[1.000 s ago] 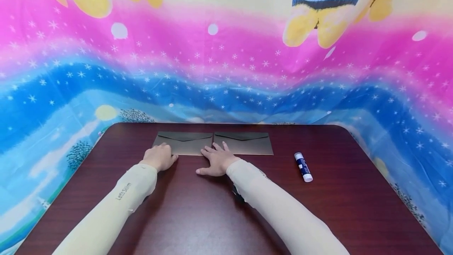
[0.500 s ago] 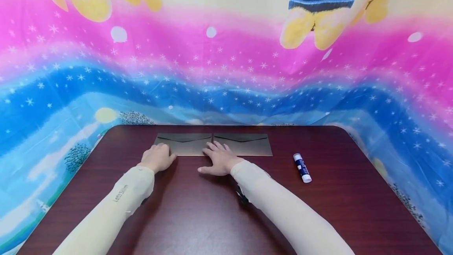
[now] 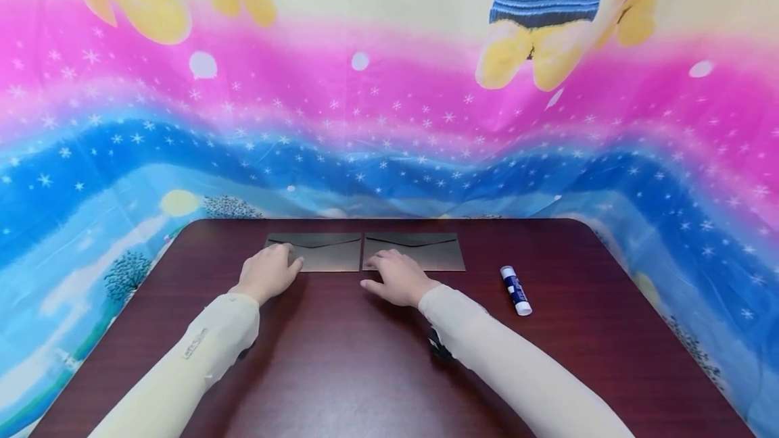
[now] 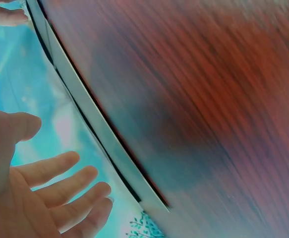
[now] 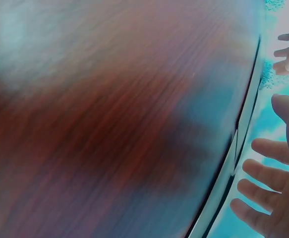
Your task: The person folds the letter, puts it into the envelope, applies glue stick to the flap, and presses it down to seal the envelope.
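Note:
Two dark grey-brown envelopes with pointed flaps lie side by side near the table's far edge, a thin gap between them. Over the near left corner of the left envelope (image 3: 331, 259) is my left hand (image 3: 266, 272); its fingers look loosely bent and hold nothing. My right hand (image 3: 398, 279) overlaps the near left corner of the right envelope (image 3: 441, 257) in the head view. In the left wrist view the left hand's fingers (image 4: 60, 196) are spread apart over the table. The right wrist view shows the right hand's fingers (image 5: 263, 171) spread and relaxed too.
A white and dark blue glue stick (image 3: 516, 290) lies on the dark red-brown table (image 3: 365, 357), right of the right hand. Behind and beside the table hangs a colourful printed cloth (image 3: 341, 113).
The right hand has drawn back to the right, off the left envelope and the gap, its fingers less outstretched. The left hand has shifted slightly, its fingers loosening. The envelopes stay in place.

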A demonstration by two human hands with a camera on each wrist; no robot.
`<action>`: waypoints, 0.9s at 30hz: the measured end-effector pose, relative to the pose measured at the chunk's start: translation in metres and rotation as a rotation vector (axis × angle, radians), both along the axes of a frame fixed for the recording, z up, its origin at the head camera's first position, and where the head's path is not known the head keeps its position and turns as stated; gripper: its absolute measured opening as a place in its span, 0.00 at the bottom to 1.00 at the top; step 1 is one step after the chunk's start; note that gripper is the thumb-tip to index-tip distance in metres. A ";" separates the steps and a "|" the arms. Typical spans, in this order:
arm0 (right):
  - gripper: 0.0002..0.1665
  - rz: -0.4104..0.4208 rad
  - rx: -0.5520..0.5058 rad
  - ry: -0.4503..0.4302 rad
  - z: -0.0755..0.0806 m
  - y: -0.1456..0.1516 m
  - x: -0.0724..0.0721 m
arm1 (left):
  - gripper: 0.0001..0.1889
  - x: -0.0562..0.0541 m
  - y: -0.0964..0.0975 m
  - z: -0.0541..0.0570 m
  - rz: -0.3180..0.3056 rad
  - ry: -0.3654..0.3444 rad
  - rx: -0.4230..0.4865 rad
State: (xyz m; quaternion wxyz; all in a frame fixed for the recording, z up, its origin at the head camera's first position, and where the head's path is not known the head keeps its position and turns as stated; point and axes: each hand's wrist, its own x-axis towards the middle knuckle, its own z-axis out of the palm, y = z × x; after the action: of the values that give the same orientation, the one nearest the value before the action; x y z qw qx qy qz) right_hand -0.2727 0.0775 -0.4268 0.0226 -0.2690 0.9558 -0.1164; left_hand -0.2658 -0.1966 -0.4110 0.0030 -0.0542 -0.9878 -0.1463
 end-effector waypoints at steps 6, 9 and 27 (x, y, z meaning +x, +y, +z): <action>0.30 -0.016 -0.075 0.003 0.003 0.012 0.002 | 0.24 0.003 0.010 0.000 -0.030 0.056 0.017; 0.29 -0.027 -0.097 0.002 0.003 0.017 0.002 | 0.24 0.004 0.017 0.002 -0.040 0.077 0.018; 0.29 -0.055 -0.125 0.034 0.003 0.038 0.018 | 0.22 0.027 0.062 0.011 -0.119 0.136 0.054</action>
State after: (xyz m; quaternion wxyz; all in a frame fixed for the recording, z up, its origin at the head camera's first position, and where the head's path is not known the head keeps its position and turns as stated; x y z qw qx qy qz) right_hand -0.2548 0.1158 -0.4234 -0.0135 -0.2454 0.9539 -0.1721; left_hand -0.2385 -0.1349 -0.4000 0.0628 -0.1227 -0.9760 -0.1688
